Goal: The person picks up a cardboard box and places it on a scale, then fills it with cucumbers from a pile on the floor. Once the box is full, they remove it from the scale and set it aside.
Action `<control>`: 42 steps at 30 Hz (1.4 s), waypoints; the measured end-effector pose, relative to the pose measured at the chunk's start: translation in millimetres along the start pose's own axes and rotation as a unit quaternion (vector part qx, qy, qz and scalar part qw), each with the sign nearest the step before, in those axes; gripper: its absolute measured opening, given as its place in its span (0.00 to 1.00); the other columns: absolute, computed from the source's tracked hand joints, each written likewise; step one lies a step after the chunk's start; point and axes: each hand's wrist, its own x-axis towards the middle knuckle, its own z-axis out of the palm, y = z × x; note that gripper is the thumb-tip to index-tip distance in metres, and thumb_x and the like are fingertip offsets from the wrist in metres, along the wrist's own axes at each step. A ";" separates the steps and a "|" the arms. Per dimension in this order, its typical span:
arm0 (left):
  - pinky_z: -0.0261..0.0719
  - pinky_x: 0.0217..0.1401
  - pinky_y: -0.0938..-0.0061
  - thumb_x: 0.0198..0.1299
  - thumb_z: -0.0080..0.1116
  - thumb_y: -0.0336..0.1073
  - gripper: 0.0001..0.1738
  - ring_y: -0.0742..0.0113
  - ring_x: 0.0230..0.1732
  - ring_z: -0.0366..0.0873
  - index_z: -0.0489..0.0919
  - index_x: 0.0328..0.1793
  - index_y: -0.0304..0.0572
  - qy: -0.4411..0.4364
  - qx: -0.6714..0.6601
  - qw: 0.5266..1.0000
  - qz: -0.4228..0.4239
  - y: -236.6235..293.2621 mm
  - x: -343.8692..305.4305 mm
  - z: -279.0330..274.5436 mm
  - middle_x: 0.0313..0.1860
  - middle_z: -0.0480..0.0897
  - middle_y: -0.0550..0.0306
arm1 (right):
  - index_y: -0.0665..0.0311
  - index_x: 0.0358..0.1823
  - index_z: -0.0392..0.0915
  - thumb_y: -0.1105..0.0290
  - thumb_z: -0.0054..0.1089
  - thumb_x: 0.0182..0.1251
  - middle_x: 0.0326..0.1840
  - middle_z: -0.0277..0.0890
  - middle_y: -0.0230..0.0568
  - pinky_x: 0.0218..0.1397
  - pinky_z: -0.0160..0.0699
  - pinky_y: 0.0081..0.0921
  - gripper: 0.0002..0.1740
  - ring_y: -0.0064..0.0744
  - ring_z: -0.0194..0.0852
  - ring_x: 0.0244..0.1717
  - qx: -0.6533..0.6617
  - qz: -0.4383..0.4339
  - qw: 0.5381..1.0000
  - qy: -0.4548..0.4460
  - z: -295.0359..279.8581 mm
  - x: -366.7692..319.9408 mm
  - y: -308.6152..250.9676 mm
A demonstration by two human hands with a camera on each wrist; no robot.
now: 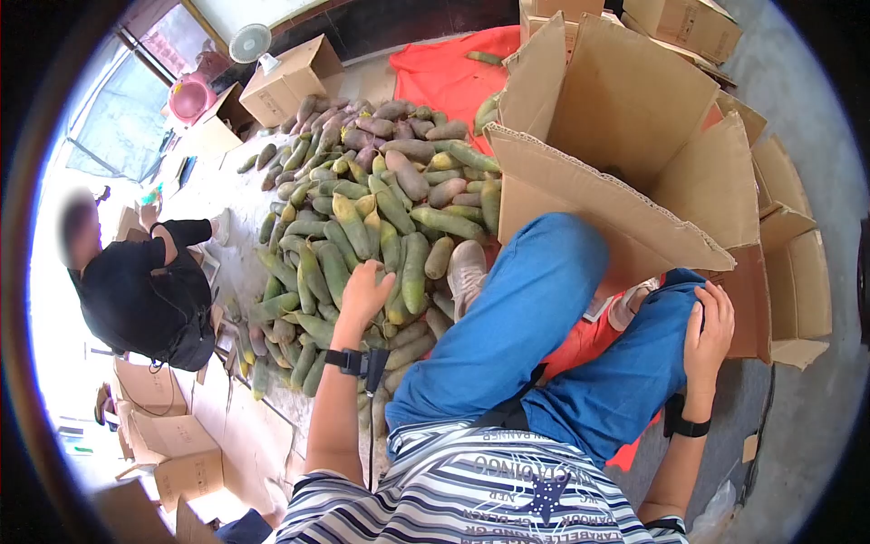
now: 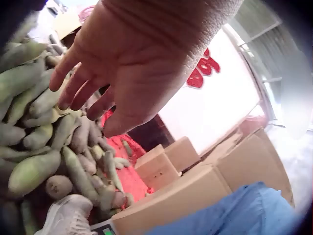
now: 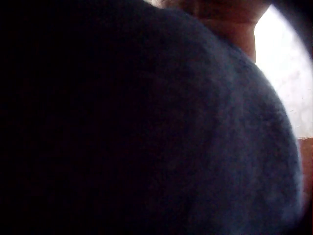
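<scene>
A big heap of long green radishes, some purplish toward the back, covers the floor in front of me. My left hand is over the near side of the heap, fingers loosely spread and holding nothing. In the left wrist view the palm of that left hand shows, with radishes beyond and below the fingertips. My right hand rests on my right knee, fingers extended over the blue jeans. Dark cloth fills most of the right wrist view, with part of the right hand at its top.
A tall open cardboard box stands right before my knees, flaps up. More boxes are at the right and lower left. A red sheet lies behind the heap. Another person in black sits at the left.
</scene>
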 end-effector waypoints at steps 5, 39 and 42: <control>0.73 0.58 0.58 0.56 0.61 0.48 0.31 0.40 0.56 0.75 0.72 0.57 0.29 -0.120 -0.053 0.984 -0.123 -52.1 -8.7 68.2 0.52 0.78 0.32 | 0.64 0.51 0.77 0.69 0.47 0.69 0.59 0.72 0.45 0.69 0.58 0.42 0.14 0.46 0.64 0.66 -0.007 0.001 1.000 -0.011 -1.0 2.4 -4.5; 0.70 0.61 0.72 0.50 0.68 0.41 0.38 0.65 0.55 0.75 0.67 0.67 0.32 0.022 -0.523 0.852 0.026 57.2 52.1 -39.7 0.56 0.77 0.53 | 0.65 0.48 0.77 0.71 0.49 0.67 0.50 0.73 0.47 0.61 0.64 0.40 0.12 0.48 0.68 0.55 -0.047 0.004 0.998 -0.041 7.3 31.4 -39.9; 0.70 0.61 0.71 0.49 0.69 0.42 0.41 0.64 0.56 0.75 0.67 0.67 0.31 0.050 -0.462 0.868 0.176 133.3 73.4 -104.8 0.57 0.77 0.51 | 0.65 0.48 0.77 0.70 0.49 0.68 0.51 0.73 0.47 0.62 0.63 0.39 0.12 0.47 0.68 0.57 -0.041 0.018 0.998 -0.054 7.1 29.2 -37.6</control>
